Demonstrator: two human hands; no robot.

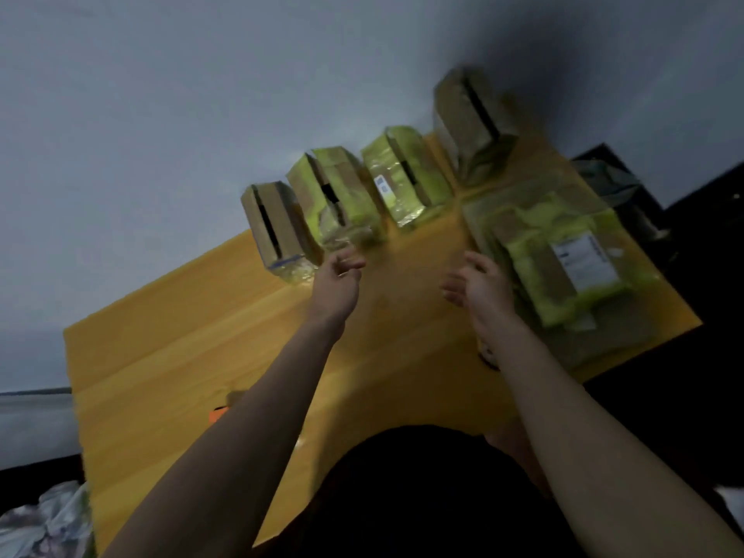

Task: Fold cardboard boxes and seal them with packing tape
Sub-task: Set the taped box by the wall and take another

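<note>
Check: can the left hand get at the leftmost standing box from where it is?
Probably yes. The left hand hangs open beside the leftmost box, nothing between them on the yellow table.

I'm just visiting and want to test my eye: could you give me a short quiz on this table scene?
1. True or false: the left hand grips a roll of tape.
2. How many boxes stand in the row along the table's far edge?
3. The flat stack of boxes lies beside which hand: A) left, B) right?

Key: 1. False, it holds nothing. 2. Four. 3. B.
</note>
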